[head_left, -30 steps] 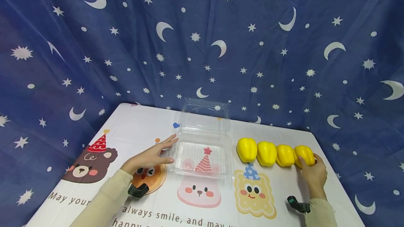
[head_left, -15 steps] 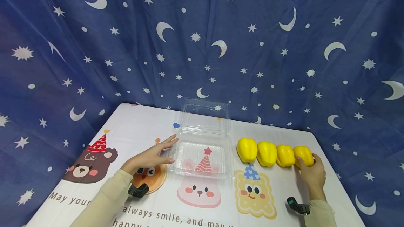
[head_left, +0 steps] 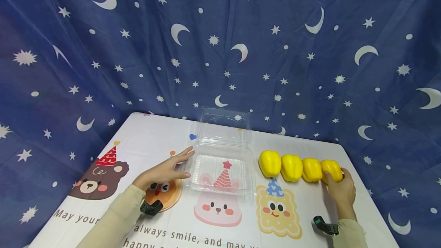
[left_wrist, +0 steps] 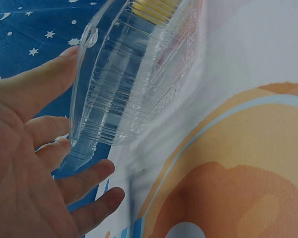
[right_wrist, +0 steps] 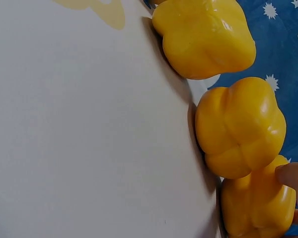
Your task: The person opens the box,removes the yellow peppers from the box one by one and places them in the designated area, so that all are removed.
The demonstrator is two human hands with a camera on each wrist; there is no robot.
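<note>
Several yellow bell peppers stand in a row on the right of the table; the leftmost bell pepper (head_left: 270, 163) is nearest the box. My right hand (head_left: 342, 191) holds the rightmost bell pepper (head_left: 331, 168), thumb on its near side and fingers behind its right side. In the right wrist view, the thumb (right_wrist: 294, 177) lies against that pepper (right_wrist: 256, 206). An open clear plastic clamshell box (head_left: 220, 191) lies mid-table, its lid (head_left: 224, 141) folded back. My left hand (head_left: 167, 171) is at the box's left edge with fingers spread; the left wrist view shows the thumb against the clear wall (left_wrist: 114, 84).
A white tablecloth (head_left: 151, 133) with printed cartoon figures and lettering covers the table. Behind it hangs a blue curtain (head_left: 206, 75) with moons and stars, close to the table's back edge. Each wrist wears a black camera band (head_left: 151, 208).
My right hand and the rightmost bell pepper have shifted very slightly left, closer to the neighbouring pepper. The left hand and the box stay where they were.
</note>
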